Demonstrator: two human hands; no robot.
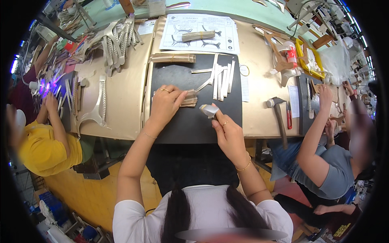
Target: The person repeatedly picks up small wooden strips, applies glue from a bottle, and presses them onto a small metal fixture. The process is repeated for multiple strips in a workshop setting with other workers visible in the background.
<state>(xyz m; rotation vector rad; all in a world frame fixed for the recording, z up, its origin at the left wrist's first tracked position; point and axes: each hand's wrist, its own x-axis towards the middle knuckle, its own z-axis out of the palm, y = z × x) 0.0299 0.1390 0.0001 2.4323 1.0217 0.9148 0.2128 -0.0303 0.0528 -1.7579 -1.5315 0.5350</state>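
Note:
My left hand lies over a short stack of tan strips on the black board, thumb and fingers closed about its left part. To its right, my right hand is closed, with a small silvery-white piece at the index fingertip and thumb; its exact kind I cannot make out. Just beyond both hands several narrow whitish strips lie loose, some overlapping. A banded bundle of tan strips sits at the board's far left edge.
Past the board, a printed sheet carries another banded bundle. On the right lie a hammer, a red-handled cutter and a yellow tray. Braided straps pile up on the left. People work on both sides.

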